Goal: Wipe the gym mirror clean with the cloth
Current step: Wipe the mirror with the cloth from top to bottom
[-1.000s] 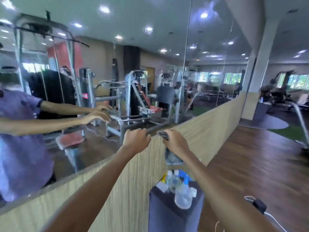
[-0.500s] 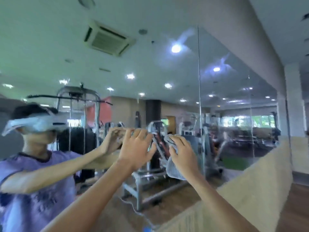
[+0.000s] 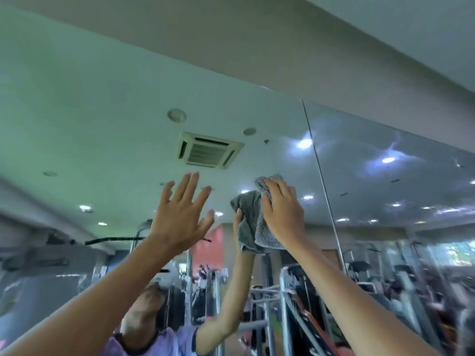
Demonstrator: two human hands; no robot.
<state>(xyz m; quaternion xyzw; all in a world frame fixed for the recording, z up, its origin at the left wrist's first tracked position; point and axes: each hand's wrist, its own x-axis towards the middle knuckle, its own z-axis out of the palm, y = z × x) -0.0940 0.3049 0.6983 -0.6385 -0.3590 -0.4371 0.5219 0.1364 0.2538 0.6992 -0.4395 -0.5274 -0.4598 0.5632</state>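
The task is judged to be at an early stage. The cloth (image 3: 266, 233), grey and bunched, is held flat against the gym mirror (image 3: 108, 119) in the upper part of the glass, and no cleared band or finished patch can be made out around it. The cloth is covered by the right hand (image 3: 281, 214), whose fingers (image 3: 268, 187) are kept close together and bent over the bunched upper edge, so that the fabric is clamped between hand and glass while its lower end hangs free under the palm. At 9 o'clock of the cloth the left hand (image 3: 180, 219) is raised with nothing in it, the fingers straight and spread apart; whether the glass is touched by it cannot be told. A vertical seam (image 3: 321, 176) between two panels is seen at 3 o'clock of the cloth, and beyond it, at 2 o'clock, hazy flares (image 3: 390, 156) are spread round the reflected ceiling lamps, which are taken as smears yet to be wiped. Nearly the whole surface is therefore judged to be left: both panels, from the top down. No container is seen, so nothing can be said of any contents.
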